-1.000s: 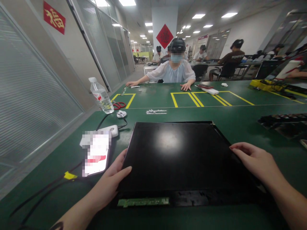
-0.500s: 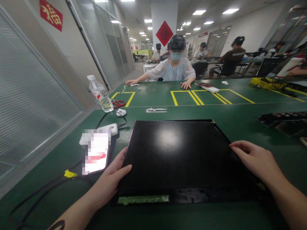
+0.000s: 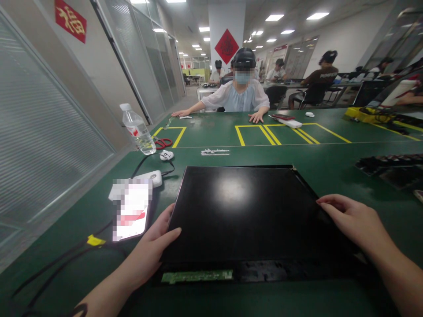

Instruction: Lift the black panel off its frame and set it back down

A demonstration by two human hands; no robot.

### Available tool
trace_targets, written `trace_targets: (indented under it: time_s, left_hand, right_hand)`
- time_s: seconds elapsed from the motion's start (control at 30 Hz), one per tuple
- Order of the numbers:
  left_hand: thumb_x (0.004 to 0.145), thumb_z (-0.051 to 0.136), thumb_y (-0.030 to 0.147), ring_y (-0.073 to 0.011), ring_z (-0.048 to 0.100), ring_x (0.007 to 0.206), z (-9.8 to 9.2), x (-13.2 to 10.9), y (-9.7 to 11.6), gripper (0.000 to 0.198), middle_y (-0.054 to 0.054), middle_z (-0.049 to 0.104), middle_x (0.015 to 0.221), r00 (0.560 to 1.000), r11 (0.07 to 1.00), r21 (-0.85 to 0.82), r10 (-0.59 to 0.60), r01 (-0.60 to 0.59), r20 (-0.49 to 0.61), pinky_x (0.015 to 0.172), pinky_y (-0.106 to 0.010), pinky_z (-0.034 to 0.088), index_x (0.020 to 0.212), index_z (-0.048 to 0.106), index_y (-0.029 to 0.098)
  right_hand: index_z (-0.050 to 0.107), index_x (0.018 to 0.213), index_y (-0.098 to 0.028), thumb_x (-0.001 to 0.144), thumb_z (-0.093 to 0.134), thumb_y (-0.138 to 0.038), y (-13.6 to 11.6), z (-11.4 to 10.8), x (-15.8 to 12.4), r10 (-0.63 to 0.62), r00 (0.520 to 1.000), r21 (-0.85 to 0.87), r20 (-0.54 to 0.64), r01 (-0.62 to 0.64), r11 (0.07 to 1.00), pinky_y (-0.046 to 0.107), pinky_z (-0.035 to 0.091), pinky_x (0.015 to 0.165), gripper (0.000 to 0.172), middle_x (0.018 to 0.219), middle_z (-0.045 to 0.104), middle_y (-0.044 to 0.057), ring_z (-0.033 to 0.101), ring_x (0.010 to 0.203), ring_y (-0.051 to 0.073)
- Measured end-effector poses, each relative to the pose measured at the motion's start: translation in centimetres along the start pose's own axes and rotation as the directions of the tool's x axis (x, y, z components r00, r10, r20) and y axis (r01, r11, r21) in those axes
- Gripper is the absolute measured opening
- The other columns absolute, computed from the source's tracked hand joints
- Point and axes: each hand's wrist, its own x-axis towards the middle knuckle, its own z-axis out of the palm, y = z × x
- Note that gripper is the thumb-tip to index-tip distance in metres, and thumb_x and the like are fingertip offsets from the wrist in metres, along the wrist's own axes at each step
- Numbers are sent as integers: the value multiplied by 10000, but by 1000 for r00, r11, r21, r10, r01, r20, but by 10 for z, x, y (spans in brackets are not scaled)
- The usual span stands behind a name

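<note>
A black LCD screen panel (image 3: 244, 220) lies face up in front of me, a bright reflection on its upper part. Along its near edge runs a green circuit board (image 3: 197, 276) beside a dark strip. My left hand (image 3: 161, 233) grips the panel's left edge, thumb on top and fingers partly hidden below. At the right edge, my right hand (image 3: 352, 218) is closed on the side of the panel, thumb and fingers together at the rim. A dark frame (image 3: 302, 178) shows past the panel's far right corner.
Left of the panel are a lit phone (image 3: 132, 211), a white power bank (image 3: 155, 177), black cables, a water bottle (image 3: 140, 132) and red-handled scissors (image 3: 163, 143). Opposite sits a masked person (image 3: 243, 94), hands on the green table (image 3: 205, 132). Dark parts (image 3: 393, 167) lie at right.
The person opposite has flattened the hand on my left side a little onto the table. My hands and the panel have hardly moved.
</note>
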Motion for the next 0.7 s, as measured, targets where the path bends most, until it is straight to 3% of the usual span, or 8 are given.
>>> trace_targets:
  time_s: [0.23, 0.7]
  left_hand:
    - [827, 876, 301, -375, 616, 1400, 7, -4, 1, 866, -108, 671, 1513, 999, 998, -57, -13, 11, -36, 1135, -432, 541, 1605, 496, 312]
    - [809, 891, 302, -395, 615, 1395, 11, -6, 3, 907, -140, 638, 1546, 999, 997, -77, -3, 0, -45, 1173, -474, 501, 1620, 486, 273]
  right_hand:
    - [792, 768, -317, 580, 541, -648, 2, 1, 1, -2, 1000, -10, -5, 2, 1000, 404, 465, 710, 456, 778, 775, 40, 691, 784, 325]
    - [803, 789, -310, 608, 527, -639, 2, -1, 1, -13, 1000, -50, 1, 13, 999, 401, 471, 707, 466, 811, 778, 53, 690, 804, 326]
